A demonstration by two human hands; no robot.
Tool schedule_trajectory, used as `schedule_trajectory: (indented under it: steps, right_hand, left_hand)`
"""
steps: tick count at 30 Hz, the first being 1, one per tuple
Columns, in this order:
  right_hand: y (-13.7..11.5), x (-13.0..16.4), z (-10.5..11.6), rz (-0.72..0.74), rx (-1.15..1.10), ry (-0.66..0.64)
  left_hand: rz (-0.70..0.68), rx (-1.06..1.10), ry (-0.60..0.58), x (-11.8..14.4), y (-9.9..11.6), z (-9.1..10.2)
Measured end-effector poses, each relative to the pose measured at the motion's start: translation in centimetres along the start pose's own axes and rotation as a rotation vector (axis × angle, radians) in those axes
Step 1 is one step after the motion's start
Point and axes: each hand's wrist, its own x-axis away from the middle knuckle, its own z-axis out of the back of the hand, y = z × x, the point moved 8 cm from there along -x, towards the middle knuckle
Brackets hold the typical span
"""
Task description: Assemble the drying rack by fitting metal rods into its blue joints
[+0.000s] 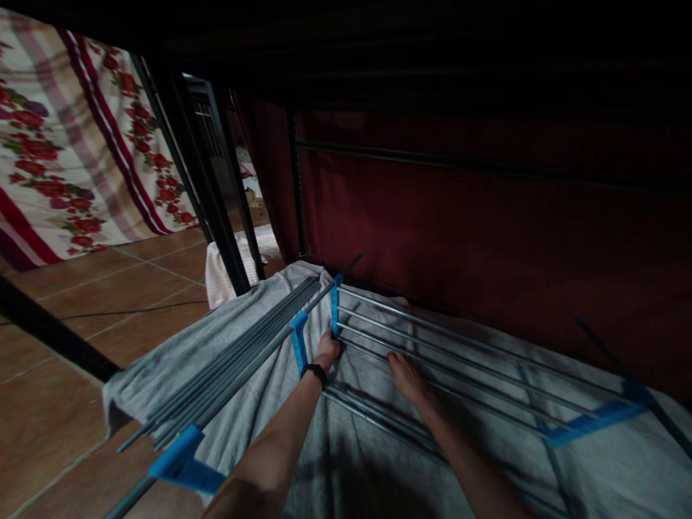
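Left hand (326, 350): fingers curled at the lower end of the blue bracket (334, 310), hold hidden; right hand (406, 376): fingers loosely bent beside gray rods (459, 358) stretching rightward past them, grip impossible to tell.

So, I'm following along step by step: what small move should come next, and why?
Perhaps the right hand should press the nearby rod toward the upright blue bracket: it's beside that rod, and the left hand is at the bracket's lower end.
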Motion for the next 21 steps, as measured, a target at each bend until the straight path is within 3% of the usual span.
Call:
schedule_trajectory:
  steps: [11, 21]
  right_hand:
    - [0.7, 0.3, 0.5, 0.034, -0.134, 0.04]
    - [0.9, 0.5, -0.3, 0.035, -0.157, 0.028]
  left_hand:
    - [-0.04, -0.098, 0.082, 1.4, 1.4, 0.9]
    - [0.011, -0.013, 0.037, 1.3, -0.3, 0.6]
